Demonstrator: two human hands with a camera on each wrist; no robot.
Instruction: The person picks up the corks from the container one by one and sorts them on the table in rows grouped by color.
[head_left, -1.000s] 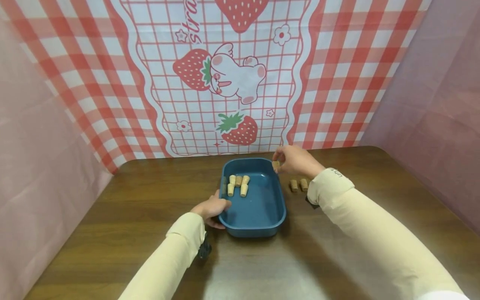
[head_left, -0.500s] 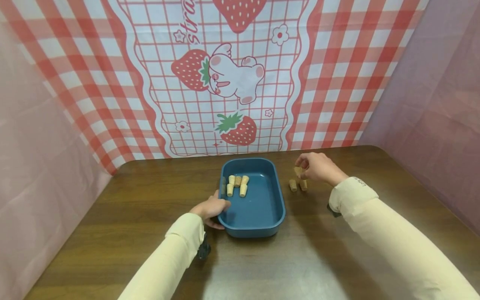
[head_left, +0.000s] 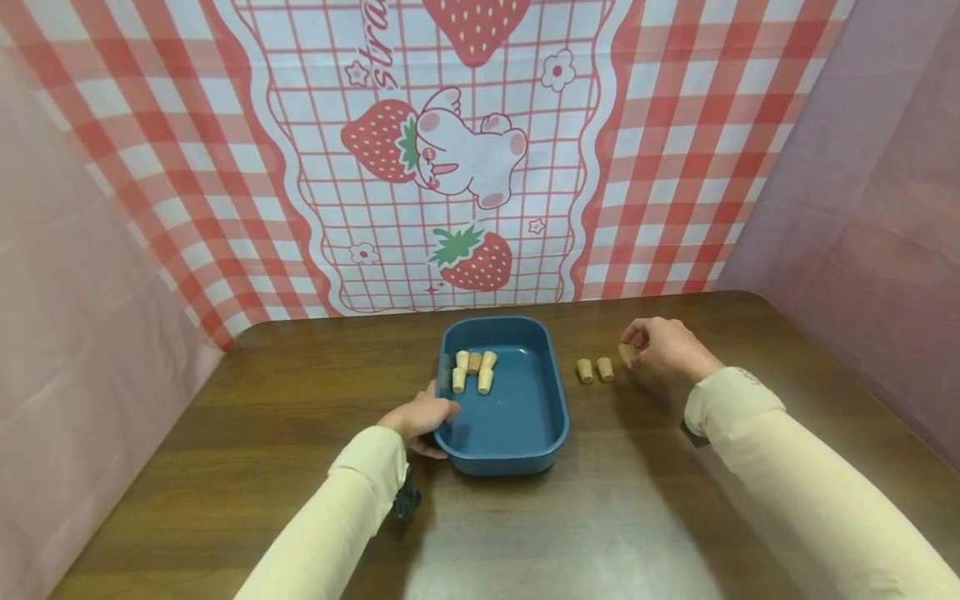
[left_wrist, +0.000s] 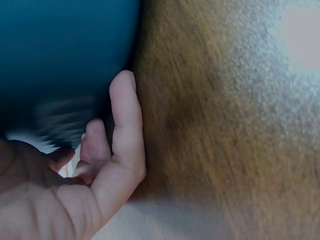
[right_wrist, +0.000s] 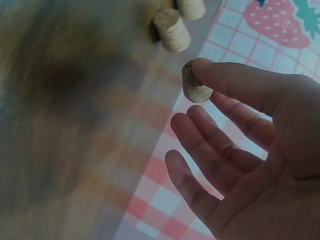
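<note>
My right hand [head_left: 670, 348] has its grip closed on one cork [right_wrist: 198, 93], thumb against forefinger, the other fingers spread loose. That cork is just right of two corks [head_left: 605, 370]; I cannot tell whether it touches the surface [head_left: 240, 467]. My left hand [head_left: 423, 417] is clamped on the side of the blue box [head_left: 517, 429], thumb over the rim. Five corks [head_left: 475, 363] sit inside, toward its left. I judge the step in hand to be placing this one beside the pair, which calls for a low, soft release, leaving its neighbours alone. The surface is brown wood-grain, glaring near me; checked strawberry cloth [head_left: 652, 167] hangs behind, pink drapes [head_left: 870, 250] at both sides.
</note>
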